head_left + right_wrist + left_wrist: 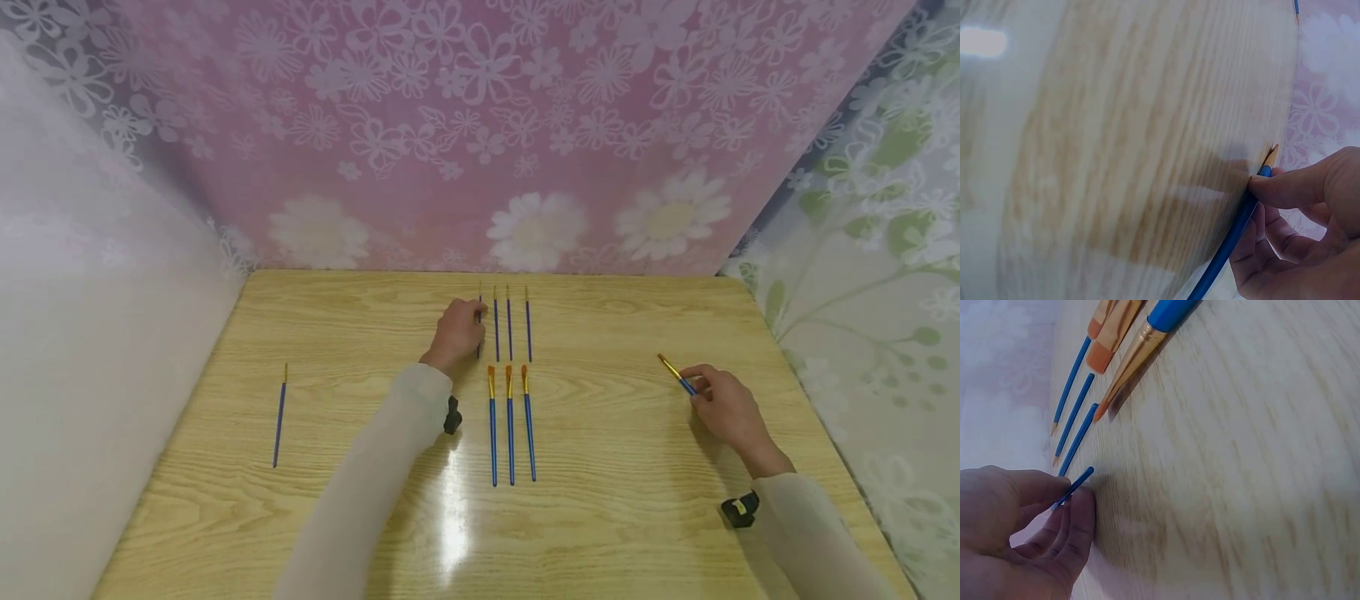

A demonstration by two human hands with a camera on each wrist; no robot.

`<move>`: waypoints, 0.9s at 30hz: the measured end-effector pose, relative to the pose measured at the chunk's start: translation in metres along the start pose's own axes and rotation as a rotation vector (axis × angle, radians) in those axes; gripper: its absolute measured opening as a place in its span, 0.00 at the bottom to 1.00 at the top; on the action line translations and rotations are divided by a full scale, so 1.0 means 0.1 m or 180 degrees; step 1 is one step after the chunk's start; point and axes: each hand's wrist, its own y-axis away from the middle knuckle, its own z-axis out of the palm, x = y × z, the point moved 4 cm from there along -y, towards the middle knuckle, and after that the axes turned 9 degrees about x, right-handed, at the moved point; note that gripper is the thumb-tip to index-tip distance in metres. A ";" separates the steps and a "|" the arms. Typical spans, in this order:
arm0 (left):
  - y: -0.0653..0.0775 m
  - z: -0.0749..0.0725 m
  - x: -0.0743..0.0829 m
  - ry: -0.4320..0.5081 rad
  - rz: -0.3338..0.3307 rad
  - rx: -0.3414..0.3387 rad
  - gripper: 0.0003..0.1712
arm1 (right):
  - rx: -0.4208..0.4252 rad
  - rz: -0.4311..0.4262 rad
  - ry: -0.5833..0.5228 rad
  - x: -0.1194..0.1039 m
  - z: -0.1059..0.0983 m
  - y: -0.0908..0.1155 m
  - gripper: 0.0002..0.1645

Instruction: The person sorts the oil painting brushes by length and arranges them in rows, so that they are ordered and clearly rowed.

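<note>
My left hand [456,336] pinches a thin blue paintbrush [1080,479] between thumb and fingers, at the left end of the back row. Beside it in that row lie several slim brushes [497,329], parallel, bristles toward the wall. Over on the right, my right hand [726,406] holds a thicker blue paintbrush [1225,247] with a gold ferrule, thumb and fingers near the ferrule. Its bristle end points away and to the left in the head view. Three wider brushes [511,433] with orange bristles form a front row near my left wrist.
A lone slim paintbrush [280,425] lies at the left of the wood-grain table [600,517]. A pink flowered wall covering [420,192] rises behind the back edge. Pale panels flank both sides, the right panel [885,350] with green leaves.
</note>
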 end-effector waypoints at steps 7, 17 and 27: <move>0.00 0.05 0.00 -0.0046 -0.0077 -0.0030 0.25 | 0.0004 0.0016 0.0021 0.00 0.00 -0.01 0.24; 0.01 0.05 0.00 -0.0030 -0.0129 0.0017 0.25 | 0.0023 0.0006 -0.0001 -0.01 0.00 -0.01 0.23; 0.06 0.00 -0.05 0.0152 -0.0058 -0.0010 0.23 | 0.0023 0.0005 -0.0012 0.00 0.01 0.00 0.23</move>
